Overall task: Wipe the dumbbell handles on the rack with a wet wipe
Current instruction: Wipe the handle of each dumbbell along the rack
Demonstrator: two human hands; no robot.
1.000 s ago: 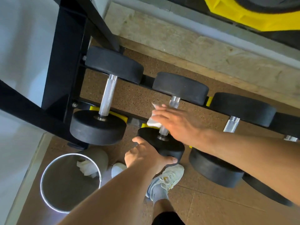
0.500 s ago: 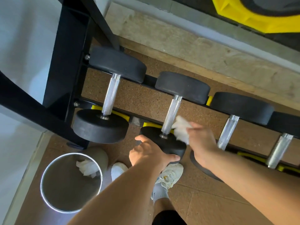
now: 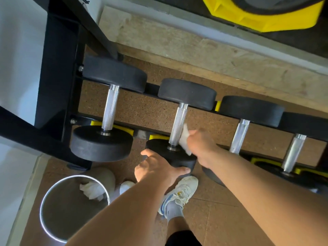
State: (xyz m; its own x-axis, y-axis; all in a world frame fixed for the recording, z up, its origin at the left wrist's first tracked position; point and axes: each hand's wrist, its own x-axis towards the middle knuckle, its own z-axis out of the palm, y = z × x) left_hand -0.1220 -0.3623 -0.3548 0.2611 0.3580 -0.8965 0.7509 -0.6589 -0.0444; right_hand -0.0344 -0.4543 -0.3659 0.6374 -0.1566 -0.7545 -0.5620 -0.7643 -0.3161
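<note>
Several black dumbbells with knurled steel handles lie across the black rack [image 3: 58, 71]. The second dumbbell's handle [image 3: 178, 125] is bare along most of its length. My right hand [image 3: 202, 144] holds a white wet wipe [image 3: 184, 139] against the lower right side of that handle. My left hand [image 3: 156, 167] grips the near black weight head [image 3: 174, 158] of the same dumbbell, thumb at its left edge and fingers under its front. The first dumbbell's handle [image 3: 111, 109] lies to the left, and two more handles [image 3: 240, 135] [image 3: 292, 151] lie to the right.
A round metal bin [image 3: 53, 215] with a crumpled white wipe [image 3: 91, 189] inside stands on the cork floor at lower left. My shoes [image 3: 181, 190] are below the rack. A white wall runs along the left, and a yellow moulded part [image 3: 262, 16] sits at top right.
My right hand with the wipe came off the middle of the second handle to its lower right side, uncovering the handle. My left hand kept its grip on the near weight head.
</note>
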